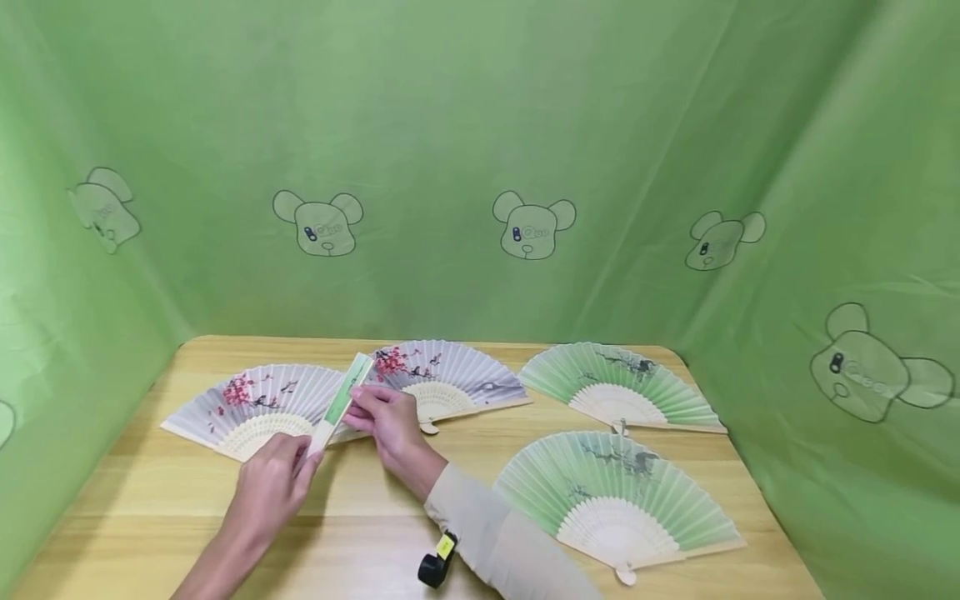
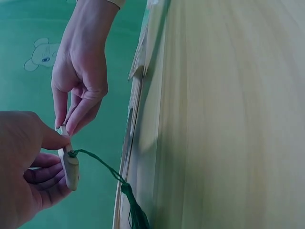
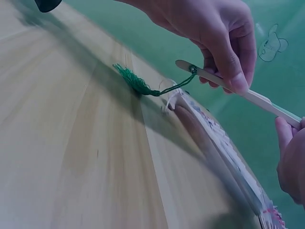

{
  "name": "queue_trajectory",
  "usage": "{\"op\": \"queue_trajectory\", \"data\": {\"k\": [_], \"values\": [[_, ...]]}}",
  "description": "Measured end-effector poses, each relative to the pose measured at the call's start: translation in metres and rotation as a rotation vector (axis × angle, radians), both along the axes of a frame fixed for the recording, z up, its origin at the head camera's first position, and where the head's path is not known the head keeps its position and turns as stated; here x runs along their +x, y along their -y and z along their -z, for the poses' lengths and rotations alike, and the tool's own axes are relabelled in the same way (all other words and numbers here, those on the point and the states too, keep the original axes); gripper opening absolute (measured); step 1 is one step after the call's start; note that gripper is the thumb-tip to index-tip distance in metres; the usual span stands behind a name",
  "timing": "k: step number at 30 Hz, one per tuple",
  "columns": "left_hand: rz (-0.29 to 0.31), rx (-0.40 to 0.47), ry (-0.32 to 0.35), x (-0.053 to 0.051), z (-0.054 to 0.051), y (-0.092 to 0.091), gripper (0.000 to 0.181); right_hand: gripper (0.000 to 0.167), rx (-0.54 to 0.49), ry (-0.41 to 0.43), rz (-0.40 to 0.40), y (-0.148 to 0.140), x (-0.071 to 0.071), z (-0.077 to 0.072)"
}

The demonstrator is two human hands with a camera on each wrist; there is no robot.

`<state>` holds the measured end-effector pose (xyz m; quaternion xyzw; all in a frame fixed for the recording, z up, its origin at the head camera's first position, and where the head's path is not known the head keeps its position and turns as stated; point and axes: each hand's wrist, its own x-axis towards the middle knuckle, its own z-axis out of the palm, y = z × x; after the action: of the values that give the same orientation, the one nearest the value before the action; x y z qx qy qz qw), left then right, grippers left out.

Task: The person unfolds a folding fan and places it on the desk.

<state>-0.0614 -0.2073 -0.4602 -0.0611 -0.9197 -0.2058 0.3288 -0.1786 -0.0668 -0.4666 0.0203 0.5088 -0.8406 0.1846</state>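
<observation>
A folded hand fan (image 1: 341, 404), green and white with pale ribs, is held slanted above the table by both hands. My left hand (image 1: 273, 479) pinches its lower end, where a green tassel (image 3: 136, 83) hangs by a cord in the right wrist view. Nearer the upper end, my right hand (image 1: 393, 425) pinches the fan between thumb and fingers; the left wrist view shows this right hand (image 2: 81, 71) above the left hand (image 2: 24, 162). Behind the hands lie two spread grey-white fans with red blossoms, one at left (image 1: 262, 400), one in the middle (image 1: 457, 375).
On the right of the wooden table (image 1: 375, 542) lie two spread green fans, one at the back (image 1: 622, 383) and one in front (image 1: 618, 492). A black object with a yellow label (image 1: 437, 562) is beside the right sleeve (image 1: 495, 533). Green cloth walls (image 1: 427, 125) surround the table.
</observation>
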Motion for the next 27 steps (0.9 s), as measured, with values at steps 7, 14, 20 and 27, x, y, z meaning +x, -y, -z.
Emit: {"op": "queue_trajectory", "data": {"k": [7, 14, 20, 27], "values": [[0.052, -0.007, -0.001, -0.01, -0.001, -0.021, 0.024, 0.025, 0.032, -0.022, 0.053, -0.022, -0.005, 0.001], [0.066, 0.001, 0.055, -0.012, 0.003, -0.037, 0.023, 0.024, 0.064, -0.029, 0.06, -0.041, -0.003, 0.002], [0.089, 0.004, 0.081, -0.015, 0.003, -0.051, 0.022, 0.025, 0.077, -0.047, 0.077, -0.06, 0.001, -0.001], [0.129, 0.018, 0.1, -0.019, 0.003, -0.071, 0.021, 0.027, 0.095, -0.044, 0.119, -0.084, 0.004, -0.002]]}}
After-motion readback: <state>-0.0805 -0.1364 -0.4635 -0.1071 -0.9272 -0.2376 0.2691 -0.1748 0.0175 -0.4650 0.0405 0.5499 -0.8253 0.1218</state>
